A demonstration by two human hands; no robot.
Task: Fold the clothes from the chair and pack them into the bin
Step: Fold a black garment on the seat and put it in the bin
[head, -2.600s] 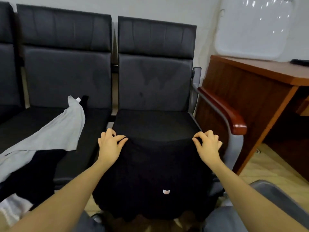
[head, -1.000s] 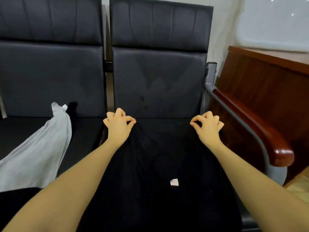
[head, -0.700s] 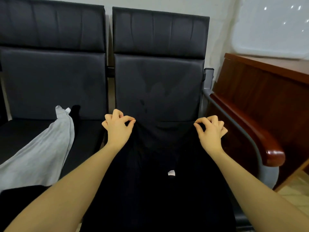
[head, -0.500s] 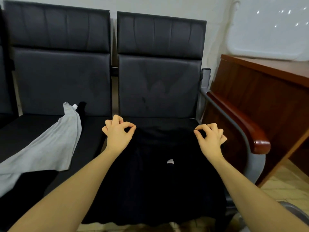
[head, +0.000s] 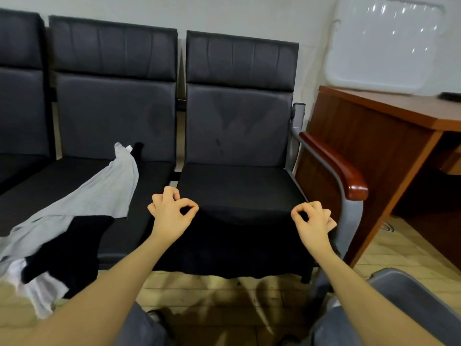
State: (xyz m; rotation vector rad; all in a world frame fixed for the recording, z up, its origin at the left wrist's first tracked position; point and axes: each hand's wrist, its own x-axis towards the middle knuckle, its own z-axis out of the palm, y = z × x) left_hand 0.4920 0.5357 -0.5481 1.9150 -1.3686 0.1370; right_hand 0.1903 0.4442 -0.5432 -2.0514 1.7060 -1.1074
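Note:
A black garment [head: 239, 243] lies over the front half of the right-hand chair seat [head: 237, 183], and its lower part hangs off the seat's front edge. My left hand [head: 172, 213] pinches the garment's far left corner between thumb and forefinger. My right hand [head: 313, 221] pinches the far right corner the same way. The far edge sags slightly between the two hands. The back half of the seat is bare.
On the middle seat lie a grey garment [head: 99, 193], another black cloth [head: 67, 248] and a white piece [head: 37, 293] that hangs off the front. A wooden armrest [head: 334, 163] and a wooden desk [head: 374, 136] stand right. A grey curved rim [head: 411, 290] shows at bottom right.
Both hands have drawn the garment's far edge from the seat's back toward me. More of the cloth now hangs over the front edge, and its white label is out of sight.

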